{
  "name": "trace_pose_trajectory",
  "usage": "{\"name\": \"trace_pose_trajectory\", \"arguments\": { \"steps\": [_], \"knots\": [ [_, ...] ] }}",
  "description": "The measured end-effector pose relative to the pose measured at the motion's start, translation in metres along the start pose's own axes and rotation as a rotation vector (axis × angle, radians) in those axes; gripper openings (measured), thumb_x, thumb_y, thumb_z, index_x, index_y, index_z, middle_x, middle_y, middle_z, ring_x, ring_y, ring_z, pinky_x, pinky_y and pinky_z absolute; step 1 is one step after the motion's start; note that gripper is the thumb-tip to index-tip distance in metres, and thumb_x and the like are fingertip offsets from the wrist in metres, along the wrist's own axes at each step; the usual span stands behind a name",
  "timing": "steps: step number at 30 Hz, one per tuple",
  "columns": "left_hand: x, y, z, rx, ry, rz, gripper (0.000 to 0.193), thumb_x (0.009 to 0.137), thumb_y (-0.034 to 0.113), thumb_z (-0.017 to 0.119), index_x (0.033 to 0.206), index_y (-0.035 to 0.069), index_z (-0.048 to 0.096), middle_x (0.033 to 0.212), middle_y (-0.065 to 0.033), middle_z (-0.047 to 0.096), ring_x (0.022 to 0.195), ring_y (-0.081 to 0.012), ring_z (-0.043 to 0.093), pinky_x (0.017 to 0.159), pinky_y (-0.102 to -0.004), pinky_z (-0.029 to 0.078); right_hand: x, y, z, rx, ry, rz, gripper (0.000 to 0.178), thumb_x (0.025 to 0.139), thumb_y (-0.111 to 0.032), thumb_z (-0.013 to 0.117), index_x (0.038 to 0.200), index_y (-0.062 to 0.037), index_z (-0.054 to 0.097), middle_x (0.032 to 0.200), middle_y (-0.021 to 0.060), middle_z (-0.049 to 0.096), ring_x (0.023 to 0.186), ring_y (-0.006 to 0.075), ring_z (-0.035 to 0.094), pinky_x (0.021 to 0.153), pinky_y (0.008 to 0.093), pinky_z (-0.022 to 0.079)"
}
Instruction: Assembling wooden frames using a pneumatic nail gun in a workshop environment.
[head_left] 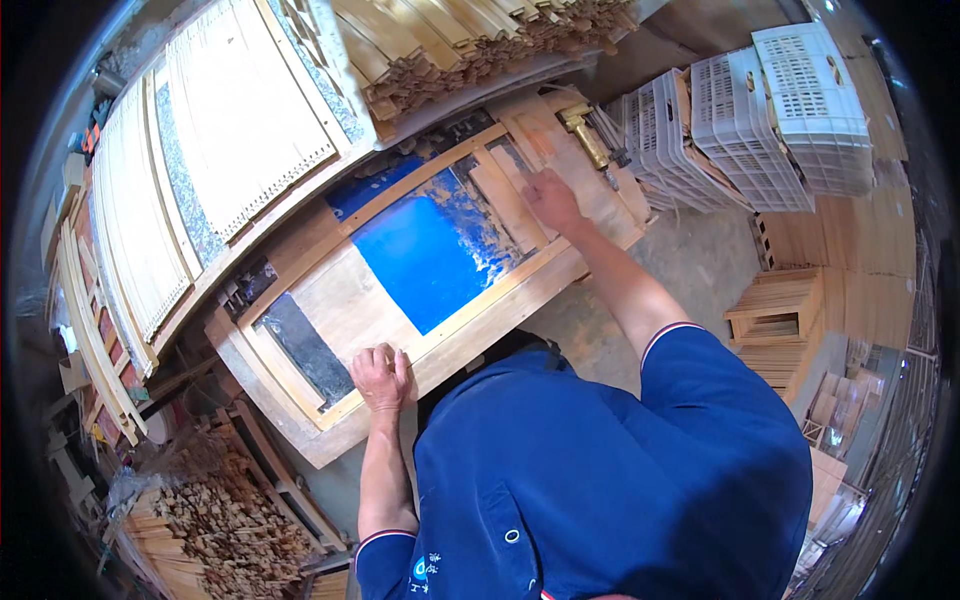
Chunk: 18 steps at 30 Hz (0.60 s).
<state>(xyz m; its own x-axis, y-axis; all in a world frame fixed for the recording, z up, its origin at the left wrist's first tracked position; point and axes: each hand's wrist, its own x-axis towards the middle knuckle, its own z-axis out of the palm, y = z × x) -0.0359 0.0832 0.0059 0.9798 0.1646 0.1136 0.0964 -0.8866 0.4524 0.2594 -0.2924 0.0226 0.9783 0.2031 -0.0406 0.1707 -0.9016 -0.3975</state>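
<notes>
A shallow wooden frame (pixel 462 322) lies on the worktable in front of me, holding a light wood board (pixel 345 300), a bright blue surface (pixel 425 260) with sawdust along its right side, and a dark grey strip (pixel 305 345). My left hand (pixel 382 377) rests at the near edge of the light board, fingers bent over it with the thumb apart. At the frame's right end, my right hand (pixel 550 198) is closed beside a wooden crosspiece (pixel 512 205); its fingertips are hidden. Just beyond it lies a brass-coloured tool (pixel 585 135), possibly an air nailer.
Slatted wood panels (pixel 245 100) cover a bench at the far left. Thin wood strips (pixel 470 50) are piled beyond the table. White plastic crates (pixel 810 105) stand at the far right, near stacked wooden frames (pixel 775 310). Bundled sticks (pixel 225 520) lie at the lower left.
</notes>
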Motion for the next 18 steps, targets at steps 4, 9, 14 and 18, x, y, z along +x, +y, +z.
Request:
{"name": "trace_pose_trajectory", "arguments": {
  "steps": [4,9,14,18],
  "knots": [
    [-0.001,0.001,0.002,0.045,-0.02,-0.045,0.021,0.08,0.028,0.076,0.088,0.013,0.064,0.087,-0.0102,0.057,0.084,-0.0322,0.056,0.076,-0.0459,0.044,0.041,0.064,-0.028,-0.182,0.163,0.142,0.034,0.091,-0.02,0.061,0.121,-0.0032,0.066,0.111,0.0212,0.064,0.106,0.0411,0.062,0.092,0.0484,0.051],
    [0.028,0.045,0.021,0.048,0.075,-0.087,0.017,0.083,0.024,0.075,0.092,0.012,0.067,0.087,-0.0088,0.06,0.084,-0.0315,0.058,0.075,-0.0451,0.044,0.097,0.161,-0.055,-0.278,0.107,0.268,0.054,0.085,-0.018,0.062,0.135,-0.0008,0.052,0.112,0.0268,0.066,0.112,0.0474,0.061,0.098,0.0518,0.049],
    [0.036,0.086,0.064,0.212,0.192,-0.226,0.028,0.084,0.034,0.074,0.1,0.011,0.069,0.09,-0.0083,0.061,0.086,-0.0306,0.058,0.078,-0.0448,0.043,0.139,0.161,-0.054,-0.194,-0.168,0.317,0.066,0.083,-0.021,0.062,0.144,-0.0027,0.044,0.125,0.0299,0.063,0.118,0.0473,0.06,0.101,0.0508,0.049],
    [0.036,0.086,0.065,0.202,0.152,-0.247,0.034,0.082,0.035,0.074,0.104,0.01,0.068,0.091,-0.0094,0.059,0.087,-0.0309,0.056,0.079,-0.0448,0.043,0.139,0.162,-0.054,-0.238,-0.202,0.311,0.071,0.088,-0.039,0.065,0.145,-0.0038,0.042,0.128,0.0273,0.064,0.122,0.0412,0.062,0.102,0.0489,0.049]
  ]
}}
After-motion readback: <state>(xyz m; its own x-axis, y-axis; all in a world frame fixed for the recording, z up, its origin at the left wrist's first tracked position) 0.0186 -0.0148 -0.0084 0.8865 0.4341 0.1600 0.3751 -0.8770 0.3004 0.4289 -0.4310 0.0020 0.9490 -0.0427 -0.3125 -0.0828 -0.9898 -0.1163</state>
